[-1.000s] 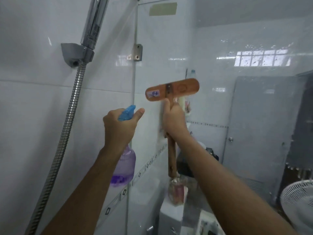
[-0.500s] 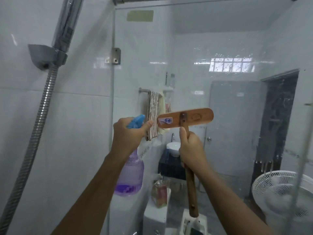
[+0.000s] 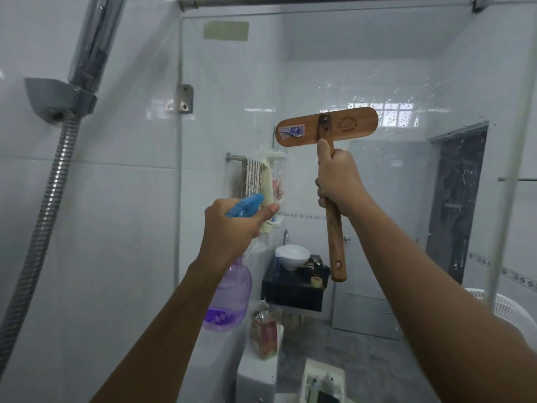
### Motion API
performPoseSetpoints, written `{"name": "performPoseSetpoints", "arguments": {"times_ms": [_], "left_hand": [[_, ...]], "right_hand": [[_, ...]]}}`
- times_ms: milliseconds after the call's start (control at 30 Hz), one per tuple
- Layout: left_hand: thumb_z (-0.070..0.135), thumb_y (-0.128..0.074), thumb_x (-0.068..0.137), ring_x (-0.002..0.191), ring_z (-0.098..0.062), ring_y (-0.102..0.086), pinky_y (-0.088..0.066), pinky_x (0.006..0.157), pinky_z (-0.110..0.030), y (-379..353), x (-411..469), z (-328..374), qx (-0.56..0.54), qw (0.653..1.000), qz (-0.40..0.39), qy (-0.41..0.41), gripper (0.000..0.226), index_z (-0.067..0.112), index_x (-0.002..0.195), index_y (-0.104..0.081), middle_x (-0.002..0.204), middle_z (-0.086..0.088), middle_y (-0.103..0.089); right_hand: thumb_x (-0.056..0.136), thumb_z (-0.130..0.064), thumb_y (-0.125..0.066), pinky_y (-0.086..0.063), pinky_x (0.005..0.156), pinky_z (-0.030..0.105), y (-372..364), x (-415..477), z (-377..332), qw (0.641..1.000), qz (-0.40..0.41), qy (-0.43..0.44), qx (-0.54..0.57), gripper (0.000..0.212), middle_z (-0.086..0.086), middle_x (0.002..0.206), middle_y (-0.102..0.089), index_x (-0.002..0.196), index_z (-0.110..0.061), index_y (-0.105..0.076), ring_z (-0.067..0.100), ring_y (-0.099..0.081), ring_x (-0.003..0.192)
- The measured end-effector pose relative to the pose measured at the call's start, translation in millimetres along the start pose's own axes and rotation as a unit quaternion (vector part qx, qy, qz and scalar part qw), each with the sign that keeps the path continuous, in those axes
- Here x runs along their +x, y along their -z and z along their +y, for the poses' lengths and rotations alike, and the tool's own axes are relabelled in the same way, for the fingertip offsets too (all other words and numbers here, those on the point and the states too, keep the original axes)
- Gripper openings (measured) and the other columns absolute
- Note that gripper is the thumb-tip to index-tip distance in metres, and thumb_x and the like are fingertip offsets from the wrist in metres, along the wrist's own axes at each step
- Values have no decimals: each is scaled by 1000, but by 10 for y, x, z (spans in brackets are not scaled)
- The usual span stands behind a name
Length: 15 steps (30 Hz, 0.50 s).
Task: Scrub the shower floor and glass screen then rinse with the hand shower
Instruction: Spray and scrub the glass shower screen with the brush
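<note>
Head view.

A: What does the right hand (image 3: 338,177) do?

B: It is clenched round the upper part of the handle of the wooden scrubbing brush (image 3: 327,126), thumb up along the shaft just under the crossbar head. That head lies level, its flat wooden back toward the camera, raised before the glass screen (image 3: 392,68). Whether the bristles touch the glass cannot be told.

A: And the left hand (image 3: 229,228)?

B: It grasps the neck of a spray bottle (image 3: 229,292), lower than the brush and to its left, apart from it. The blue trigger head shows above the fingers, with the thumb stretched out beside it. The clear bottle hangs below the wrist, purple liquid in its bottom part.

A: Where is the hand shower (image 3: 96,39)?

B: Upper left, seated in a grey bracket (image 3: 58,98) on the white tiled wall (image 3: 101,257). Its ribbed metal hose (image 3: 43,213) hangs down toward the lower left edge.

A: What of the screen itself, and beyond?

B: Water drops speckle its upper right, and a metal clamp (image 3: 183,98) joins its left edge to the wall. Through the glass show a striped towel (image 3: 255,178) on a rail, a white bowl (image 3: 292,255) atop a black box (image 3: 292,295), a grey door (image 3: 374,228), and a white fan (image 3: 505,309) at the lower right.
</note>
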<state>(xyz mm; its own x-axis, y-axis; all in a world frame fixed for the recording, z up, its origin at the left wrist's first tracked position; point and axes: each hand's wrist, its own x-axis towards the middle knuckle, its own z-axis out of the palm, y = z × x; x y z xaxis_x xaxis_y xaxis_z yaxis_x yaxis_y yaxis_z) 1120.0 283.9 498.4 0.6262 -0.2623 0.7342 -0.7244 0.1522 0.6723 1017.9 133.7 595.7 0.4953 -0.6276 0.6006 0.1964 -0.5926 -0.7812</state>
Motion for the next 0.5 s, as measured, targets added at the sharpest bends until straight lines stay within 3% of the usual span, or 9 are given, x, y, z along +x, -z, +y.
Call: {"name": "performPoseSetpoints", "arguments": {"times_ms": [167, 300, 500], "left_hand": [[52, -79, 76, 61, -27, -68, -57, 55, -30, -4, 12, 16, 20, 999, 19, -24, 42, 12, 76, -69, 70, -10, -70], [55, -77, 75, 66, -26, -71, -61, 59, -37, -14, 25, 42, 17, 1000, 4, -14, 46, 11, 86, -71, 79, -9, -73], [51, -77, 80, 61, -20, -68, -60, 61, -30, 12, 15, 33, 34, 996, 60, -60, 39, 13, 80, -70, 72, -2, -71]], "right_hand": [[102, -48, -34, -38, 38, 23, -13, 19, -141, 1000, -5, -13, 25, 41, 2, 59, -36, 78, -15, -41, 16, -37, 43], [103, -48, -34, -40, 38, 24, -56, 22, -189, 1000, -8, -10, 22, 40, 2, 60, -38, 81, -15, -42, 15, -38, 43], [103, -48, -32, -41, 39, 24, -88, -74, -135, 1000, -3, 2, 4, 42, 1, 59, -38, 77, -15, -41, 14, -39, 42]]}}
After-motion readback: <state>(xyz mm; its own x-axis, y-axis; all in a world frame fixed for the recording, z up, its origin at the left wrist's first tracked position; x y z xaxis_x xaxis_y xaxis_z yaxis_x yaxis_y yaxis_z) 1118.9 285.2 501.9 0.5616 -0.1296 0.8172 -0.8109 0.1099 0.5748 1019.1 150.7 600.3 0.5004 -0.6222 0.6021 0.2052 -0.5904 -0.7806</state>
